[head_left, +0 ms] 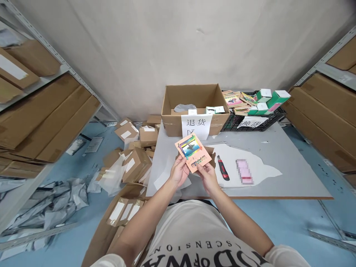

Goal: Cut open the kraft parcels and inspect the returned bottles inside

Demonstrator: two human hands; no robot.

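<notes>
Both hands hold up a flat pink-orange packet (193, 152) with a colourful printed picture, above the near edge of the grey table (292, 163). My left hand (179, 171) pinches its lower left corner. My right hand (207, 175) grips its lower right edge. A brown cardboard piece (211, 152) shows just behind the packet. To the right on the table lie a red and black utility knife (223, 168) and a pink flat object (244, 171) on white torn wrapping (258, 167).
An open cardboard box (194, 107) with a paper sign stands at the table's back. Beside it a black crate (250, 120) holds small green and pink boxes. Small cartons (136, 159) and grey mailer bags (55, 200) litter the floor left. Shelves with cartons flank both sides.
</notes>
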